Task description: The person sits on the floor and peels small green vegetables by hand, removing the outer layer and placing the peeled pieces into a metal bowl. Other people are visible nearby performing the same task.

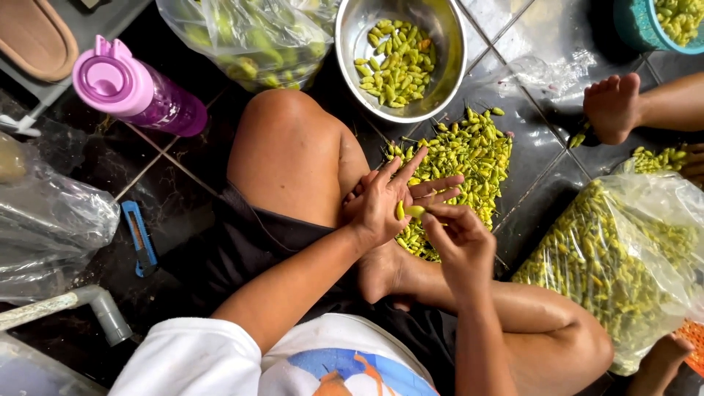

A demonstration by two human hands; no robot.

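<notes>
Knees crossed on tile, my left hand (385,202) cups a small yellow-green chili (400,211) while right hand (458,238) fingertips pinch another's stem, I think. Best to twist at the cap, over the chili pile (469,158).

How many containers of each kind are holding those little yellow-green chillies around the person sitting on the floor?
Clear plastic bags of yellow-green chillies: 2, one at the top and one at the right
Round steel bowl: 1
Teal plastic basket: 1
Total: 4
A loose chilli pile also lies on the dark tiles.
</notes>
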